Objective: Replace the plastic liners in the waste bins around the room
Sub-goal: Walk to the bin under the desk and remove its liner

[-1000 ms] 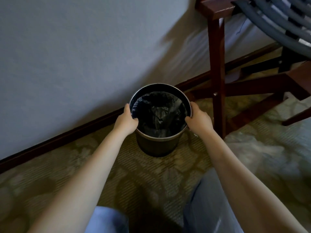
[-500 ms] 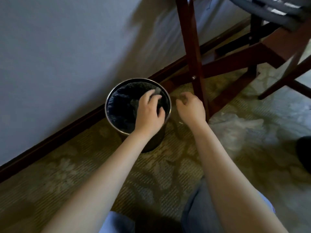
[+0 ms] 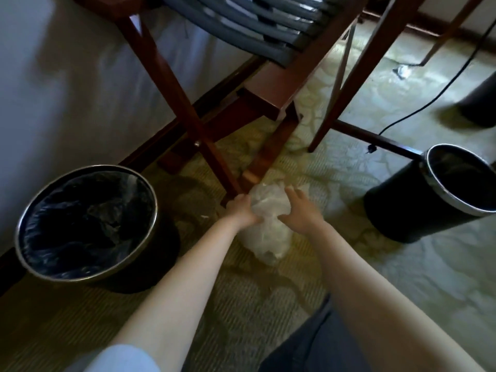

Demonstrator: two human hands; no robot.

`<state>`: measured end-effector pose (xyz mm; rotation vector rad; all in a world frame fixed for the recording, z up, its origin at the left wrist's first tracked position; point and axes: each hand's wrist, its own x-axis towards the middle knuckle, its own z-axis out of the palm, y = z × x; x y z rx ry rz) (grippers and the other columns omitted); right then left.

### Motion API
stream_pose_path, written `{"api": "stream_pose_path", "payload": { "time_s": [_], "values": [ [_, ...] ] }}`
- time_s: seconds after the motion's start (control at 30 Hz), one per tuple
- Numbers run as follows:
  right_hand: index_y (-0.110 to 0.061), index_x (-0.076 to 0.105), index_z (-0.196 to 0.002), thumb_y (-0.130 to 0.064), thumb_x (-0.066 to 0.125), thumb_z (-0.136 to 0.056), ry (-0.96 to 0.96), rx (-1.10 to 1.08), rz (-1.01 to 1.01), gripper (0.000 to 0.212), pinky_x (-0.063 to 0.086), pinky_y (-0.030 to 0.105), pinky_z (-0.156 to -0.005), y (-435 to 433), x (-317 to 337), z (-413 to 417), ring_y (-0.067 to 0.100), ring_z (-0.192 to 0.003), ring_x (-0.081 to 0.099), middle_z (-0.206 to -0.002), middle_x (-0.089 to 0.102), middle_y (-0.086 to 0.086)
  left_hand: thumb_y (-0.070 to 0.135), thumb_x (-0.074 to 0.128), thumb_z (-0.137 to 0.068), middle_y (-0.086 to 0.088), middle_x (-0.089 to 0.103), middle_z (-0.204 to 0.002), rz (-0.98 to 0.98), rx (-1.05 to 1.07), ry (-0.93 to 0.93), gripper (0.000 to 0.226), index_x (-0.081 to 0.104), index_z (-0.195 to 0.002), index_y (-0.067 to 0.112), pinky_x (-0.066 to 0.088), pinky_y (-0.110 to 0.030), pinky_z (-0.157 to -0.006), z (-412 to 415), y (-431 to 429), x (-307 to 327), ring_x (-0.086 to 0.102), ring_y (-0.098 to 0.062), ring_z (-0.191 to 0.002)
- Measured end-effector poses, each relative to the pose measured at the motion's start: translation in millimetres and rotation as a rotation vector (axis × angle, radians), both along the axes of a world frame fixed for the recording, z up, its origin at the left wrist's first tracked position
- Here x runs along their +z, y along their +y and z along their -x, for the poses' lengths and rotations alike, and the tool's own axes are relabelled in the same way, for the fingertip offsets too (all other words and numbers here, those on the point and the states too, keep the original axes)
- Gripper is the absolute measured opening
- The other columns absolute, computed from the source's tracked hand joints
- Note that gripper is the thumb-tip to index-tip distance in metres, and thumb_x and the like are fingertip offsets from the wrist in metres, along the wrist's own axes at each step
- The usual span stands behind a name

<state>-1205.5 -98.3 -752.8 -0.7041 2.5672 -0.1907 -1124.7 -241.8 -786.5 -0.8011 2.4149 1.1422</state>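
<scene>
1. The left hand has its fingers curled into the left edge of a crumpled clear plastic bag and grips a fold of it.
2. The right hand lies on the bag's right side with its fingers spread and nearly straight. The thumb presses into the plastic near the left hand's. Whether it pinches any of the film I cannot tell.
3. The bag lies bunched on the patterned carpet between the two hands, its lower part trailing toward the person.
4. The bag's far end is just beside the foot of a wooden stand, whose crossed legs rise over it and carry dark straps at the top.
5. To the person's left stands a round bin with a metal rim, close to the wall and its dark baseboard. A black liner sits inside it, wrinkled, below the rim.
6. To the right, well apart from the bag, stands a second bin, also metal-rimmed; its inside is too dark to tell if it is lined.
7. Farther back a black cable runs across the carpet, and a dark round object sits at the right edge, too blurred to name.
8. At the bottom show a pale sleeve and a dark trouser knee.
</scene>
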Motion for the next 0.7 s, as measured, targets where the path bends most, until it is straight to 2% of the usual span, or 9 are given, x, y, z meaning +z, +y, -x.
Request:
{"api": "stream_pose_path", "payload": {
  "time_s": [0.07, 0.13, 0.2, 0.27, 0.33, 0.4, 0.53, 0.63, 0.7],
  "values": [
    [-0.029, 0.008, -0.155, -0.036, 0.064, -0.090, -0.032, 0.029, -0.034, 0.086, 0.043, 0.039, -0.101, 3.4, -13.8, 7.3, 0.031, -0.138, 0.037, -0.164, -0.001, 0.001, 0.050, 0.055, -0.083, -0.005, 0.052, -0.127, 0.059, -0.020, -0.062, 0.053, 0.049, -0.130, 0.027, 0.049, -0.042, -0.089, 13.5, 6.3, -21.1, 0.052, -0.030, -0.113],
    [-0.029, 0.010, -0.155, -0.035, 0.065, -0.089, -0.067, 0.085, -0.081, 0.086, 0.043, 0.039, -0.100, 2.4, -25.9, 13.8, 0.029, -0.137, 0.040, -0.163, -0.007, 0.001, 0.044, 0.048, -0.089, -0.004, 0.057, -0.116, 0.076, 0.012, -0.074, 0.037, 0.058, -0.117, 0.023, 0.048, -0.033, -0.072, 13.1, 12.8, -33.9, 0.056, -0.023, -0.097],
    [-0.025, 0.024, -0.152, -0.036, 0.067, -0.087, -0.089, 0.162, -0.149, 0.078, 0.045, 0.037, -0.097, -1.0, -32.2, 18.3, 0.028, -0.132, 0.045, -0.163, -0.005, 0.001, 0.035, 0.043, -0.095, -0.002, 0.058, -0.111, 0.088, -0.022, -0.034, 0.026, 0.063, -0.105, 0.021, 0.045, -0.030, -0.072, 6.3, 17.2, -37.2, 0.057, -0.021, -0.094],
    [-0.020, 0.038, -0.144, -0.034, 0.068, -0.087, -0.119, 0.221, -0.183, 0.067, 0.046, 0.036, -0.095, -6.8, -33.5, 19.4, 0.026, -0.126, 0.049, -0.158, 0.019, 0.006, 0.029, 0.043, -0.097, 0.001, 0.062, -0.093, 0.012, -0.027, -0.006, 0.025, 0.061, -0.082, 0.021, 0.046, -0.028, -0.070, -2.4, 16.5, -31.2, 0.060, -0.018, -0.087],
    [-0.015, 0.047, -0.136, -0.031, 0.067, -0.087, -0.167, 0.250, -0.182, 0.055, 0.046, 0.034, -0.094, -16.5, -30.0, 17.4, 0.025, -0.120, 0.052, -0.140, 0.047, 0.007, 0.028, 0.045, -0.096, 0.003, 0.058, -0.077, -0.044, -0.001, 0.017, 0.030, 0.053, -0.068, 0.022, 0.042, -0.026, -0.063, -13.9, 9.3, -16.3, 0.057, -0.014, -0.074],
    [-0.015, 0.052, -0.133, -0.031, 0.066, -0.088, -0.204, 0.259, -0.152, 0.050, 0.045, 0.032, -0.092, -34.5, -20.3, 13.3, 0.024, -0.117, 0.053, -0.131, 0.054, 0.005, 0.027, 0.048, -0.095, 0.003, 0.057, -0.076, -0.043, 0.058, 0.035, 0.028, 0.051, -0.067, 0.021, 0.042, -0.026, -0.063, -28.1, -6.8, -5.9, 0.057, -0.015, -0.074],
    [-0.024, 0.053, -0.136, -0.031, 0.069, -0.086, -0.183, 0.276, -0.032, 0.053, 0.047, 0.031, -0.090, -76.8, 20.6, -0.2, 0.024, -0.117, 0.055, -0.135, 0.054, 0.003, 0.024, 0.055, -0.092, 0.005, 0.056, -0.078, 0.009, 0.225, 0.123, 0.023, 0.051, -0.070, 0.029, 0.041, -0.027, -0.067, -60.5, -37.3, 15.5, 0.057, -0.018, -0.079],
    [-0.026, 0.057, -0.132, -0.028, 0.071, -0.083, -0.233, 0.207, 0.094, 0.051, 0.047, 0.028, -0.080, -88.6, 51.3, -16.9, 0.023, -0.110, 0.057, -0.129, 0.057, 0.003, 0.020, 0.055, -0.091, 0.000, 0.061, -0.081, 0.041, 0.296, 0.179, 0.012, 0.059, -0.080, 0.018, 0.043, -0.030, -0.065, -82.8, -50.7, 46.9, 0.060, -0.022, -0.081],
    [-0.025, 0.055, -0.133, -0.028, 0.070, -0.083, -0.223, 0.219, 0.136, 0.052, 0.045, 0.029, -0.078, -90.2, 79.2, -32.9, 0.025, -0.110, 0.057, -0.127, 0.059, 0.006, 0.020, 0.056, -0.091, -0.002, 0.064, -0.090, 0.053, 0.307, 0.173, 0.011, 0.064, -0.094, 0.013, 0.049, -0.033, -0.072, -99.1, -58.3, 76.0, 0.061, -0.020, -0.084]
  ]
}}
